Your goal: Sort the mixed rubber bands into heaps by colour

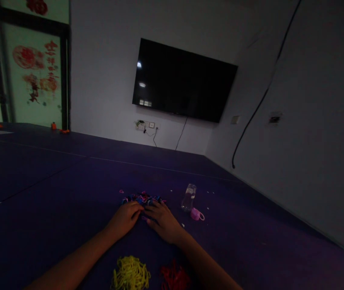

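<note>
A mixed pile of small blue, pink and dark loops [143, 197] lies on the purple table [53, 193]. At its near left edge is my left hand [126, 217], fingers bent together; what they pinch, if anything, is too small to name. My right hand [163, 219] rests at the pile's near right edge, palm down with its fingers apart. Closer to me sit a heap of yellow loops [131, 274] and, beside it on the right, a heap of red loops [174, 277], partly cut off by the frame's bottom edge.
Right of the pile a clear bottle [189, 197] lies by a pink cap with a ring [195, 214]. Small white scraps are scattered around them. A single pink loop [121, 191] is beyond the pile. Orange objects [53, 126] stand at the far left edge.
</note>
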Tool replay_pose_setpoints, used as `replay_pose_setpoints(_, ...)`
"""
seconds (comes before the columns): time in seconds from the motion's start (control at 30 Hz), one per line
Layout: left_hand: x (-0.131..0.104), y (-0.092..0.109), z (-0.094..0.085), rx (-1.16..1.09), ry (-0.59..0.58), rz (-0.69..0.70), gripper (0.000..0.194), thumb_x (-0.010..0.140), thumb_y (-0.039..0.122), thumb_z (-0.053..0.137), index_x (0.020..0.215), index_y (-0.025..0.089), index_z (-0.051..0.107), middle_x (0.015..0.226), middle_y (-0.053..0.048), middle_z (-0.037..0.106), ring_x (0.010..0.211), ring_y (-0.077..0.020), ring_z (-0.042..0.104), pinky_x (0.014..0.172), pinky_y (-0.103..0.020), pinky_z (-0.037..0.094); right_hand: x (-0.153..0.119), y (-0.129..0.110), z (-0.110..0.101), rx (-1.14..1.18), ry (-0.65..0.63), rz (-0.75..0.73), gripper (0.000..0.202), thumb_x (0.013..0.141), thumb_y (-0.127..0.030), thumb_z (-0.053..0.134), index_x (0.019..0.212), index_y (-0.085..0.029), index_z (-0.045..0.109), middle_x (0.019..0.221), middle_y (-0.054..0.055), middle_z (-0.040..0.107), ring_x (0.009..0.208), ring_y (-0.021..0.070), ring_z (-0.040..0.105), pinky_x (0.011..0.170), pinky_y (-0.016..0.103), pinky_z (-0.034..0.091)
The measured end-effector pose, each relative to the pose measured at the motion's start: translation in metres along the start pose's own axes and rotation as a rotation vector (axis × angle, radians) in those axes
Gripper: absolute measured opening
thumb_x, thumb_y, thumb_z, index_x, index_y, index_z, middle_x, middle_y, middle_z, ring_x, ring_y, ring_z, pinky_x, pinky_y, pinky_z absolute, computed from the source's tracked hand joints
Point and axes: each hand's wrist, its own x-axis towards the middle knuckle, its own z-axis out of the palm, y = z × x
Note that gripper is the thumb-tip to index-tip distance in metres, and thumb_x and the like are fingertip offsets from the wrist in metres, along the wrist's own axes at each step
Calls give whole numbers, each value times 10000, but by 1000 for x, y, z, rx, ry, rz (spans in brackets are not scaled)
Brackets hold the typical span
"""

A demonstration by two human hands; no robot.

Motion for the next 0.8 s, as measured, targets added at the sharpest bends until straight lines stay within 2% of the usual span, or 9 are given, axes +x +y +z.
replay_pose_setpoints(0.07, 0, -1, 1, 0, -1, -5, 290, 814, 59, 448, 960, 193, 661, 900, -42, 658, 845, -159, 602, 789, -274, 474, 0, -3, -3, 3, 1, -20, 393, 932, -408, 331, 1277, -296, 482, 1337, 19, 479, 1289, 227, 320, 1073, 481, 203)
replay_pose_setpoints(0.17, 0, -2, 2, 2, -12, -14, 312, 826, 59, 430, 995, 195, 654, 926, -49, 646, 865, -164, 594, 789, -274, 470, -1, -4, -4, -28, 34, 13, 437, 919, -451, 347, 1310, -282, 445, 1399, 42, 398, 1300, 239, 303, 1070, 478, 212)
replay_pose_setpoints(0.3, 1, -2, 0, 8, -65, -20, 258, 828, 63, 437, 870, 176, 666, 841, -47, 631, 813, -161, 594, 736, -255, 470, -2, -2, 2, -73, 34, 65, 522, 895, -529, 349, 1347, -273, 393, 1459, 72, 282, 1334, 272, 228, 1068, 515, 183)
replay_pose_setpoints(0.43, 2, 0, -2, 30, -76, -13, 227, 834, 74, 449, 788, 173, 648, 814, -41, 637, 802, -163, 597, 731, -264, 471, -2, -1, 3, -65, 12, 84, 522, 898, -536, 330, 1338, -268, 407, 1427, 70, 350, 1333, 271, 229, 1069, 530, 158)
replay_pose_setpoints(0.53, 1, -1, -1, 43, -75, 39, 196, 839, 95, 469, 801, 180, 641, 908, -49, 665, 890, -183, 595, 810, -313, 468, -2, -3, 0, -31, -18, 57, 484, 906, -505, 338, 1328, -283, 419, 1396, 42, 404, 1329, 272, 236, 1066, 545, 155)
replay_pose_setpoints(0.67, -1, -2, 0, 67, -91, 100, 220, 877, 131, 433, 864, 195, 643, 1108, -55, 646, 1052, -197, 551, 909, -374, 440, 0, -4, -4, 7, -41, 4, 422, 917, -440, 354, 1312, -314, 432, 1382, 15, 424, 1321, 259, 262, 1066, 535, 171)
replay_pose_setpoints(0.8, -2, -4, 0, 81, -138, 117, 260, 894, 129, 396, 1014, 198, 616, 1184, -57, 613, 1150, -194, 495, 954, -373, 412, -1, -3, -3, 5, 7, -5, 414, 913, -433, 375, 1295, -296, 458, 1370, 32, 439, 1302, 246, 305, 1071, 500, 193)
